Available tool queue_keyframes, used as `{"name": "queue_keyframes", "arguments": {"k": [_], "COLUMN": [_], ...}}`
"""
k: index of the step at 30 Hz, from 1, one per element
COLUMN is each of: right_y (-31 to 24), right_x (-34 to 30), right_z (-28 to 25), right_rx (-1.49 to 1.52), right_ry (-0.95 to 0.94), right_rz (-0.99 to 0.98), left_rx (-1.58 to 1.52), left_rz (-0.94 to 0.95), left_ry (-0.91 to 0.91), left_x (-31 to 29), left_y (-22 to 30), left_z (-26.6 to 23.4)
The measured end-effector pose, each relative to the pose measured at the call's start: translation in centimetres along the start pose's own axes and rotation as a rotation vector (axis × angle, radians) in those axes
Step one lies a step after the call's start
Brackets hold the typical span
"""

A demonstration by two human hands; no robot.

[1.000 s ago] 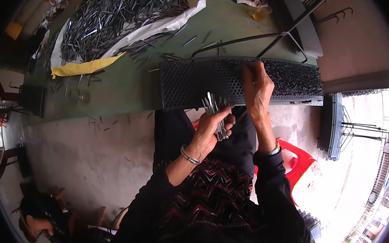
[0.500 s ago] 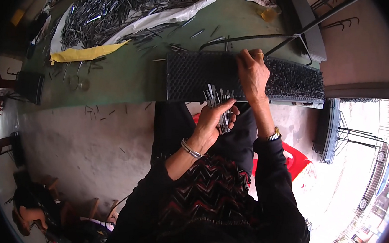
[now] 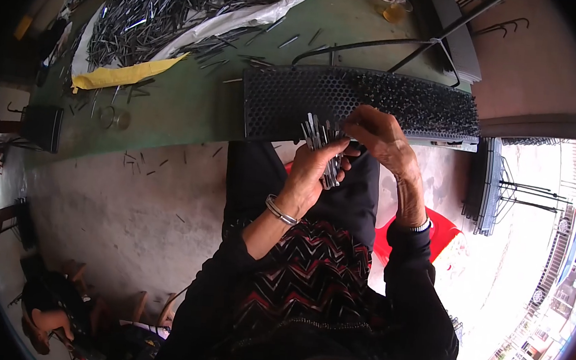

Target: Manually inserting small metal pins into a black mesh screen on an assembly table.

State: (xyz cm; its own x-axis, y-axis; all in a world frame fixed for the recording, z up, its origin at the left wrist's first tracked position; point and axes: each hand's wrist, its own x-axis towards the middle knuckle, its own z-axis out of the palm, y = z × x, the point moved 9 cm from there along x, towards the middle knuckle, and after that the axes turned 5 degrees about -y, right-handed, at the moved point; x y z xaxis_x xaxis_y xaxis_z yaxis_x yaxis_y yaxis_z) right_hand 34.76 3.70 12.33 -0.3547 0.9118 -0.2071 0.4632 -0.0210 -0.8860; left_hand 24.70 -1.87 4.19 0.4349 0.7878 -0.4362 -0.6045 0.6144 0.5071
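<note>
A bundle of thin, dark metal strips (image 3: 315, 133) stands fanned out in my left hand (image 3: 307, 175), its fingers wrapped round the lower part. My right hand (image 3: 391, 146) is curled beside the bundle's upper right side, thumb and fingers pinched together; what lies between the fingertips is too small to make out. Just beyond both hands, a long black rack with rows of round holes (image 3: 291, 99) rests along the table's near edge. Many small pieces stand packed in its right part, while open holes show on the left.
A large heap of loose strips (image 3: 186, 16) lies on a white and yellow sheet (image 3: 130, 75) on the green table (image 3: 191, 121). A bent black metal rod (image 3: 363, 45) crosses behind the rack. A glass (image 3: 113, 118) stands left; a red stool (image 3: 432, 235) is beside my right arm.
My right hand has come back from over the rack toward me, down to the bundle. My left hand stays nearly in place, still holding the strips.
</note>
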Motion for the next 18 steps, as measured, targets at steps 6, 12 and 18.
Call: {"name": "queue_keyframes", "arguments": {"k": [6,12,18], "right_y": [-0.6,-1.3,-0.1], "right_x": [0.3,1.4,3.1], "right_z": [-3.7,-4.3,-2.9], "right_rx": [-0.149,-0.456,-0.572], "right_ry": [0.509,0.862,0.757], "right_rz": [-0.077,-0.378,-0.261], "left_rx": [0.001,-0.065,-0.101], "left_rz": [-0.019,-0.054,-0.062], "left_ry": [0.054,0.061,0.048], "left_x": [0.1,0.2,0.4], "left_y": [0.1,0.1,0.2], "left_z": [-0.8,-0.5,-0.3]}}
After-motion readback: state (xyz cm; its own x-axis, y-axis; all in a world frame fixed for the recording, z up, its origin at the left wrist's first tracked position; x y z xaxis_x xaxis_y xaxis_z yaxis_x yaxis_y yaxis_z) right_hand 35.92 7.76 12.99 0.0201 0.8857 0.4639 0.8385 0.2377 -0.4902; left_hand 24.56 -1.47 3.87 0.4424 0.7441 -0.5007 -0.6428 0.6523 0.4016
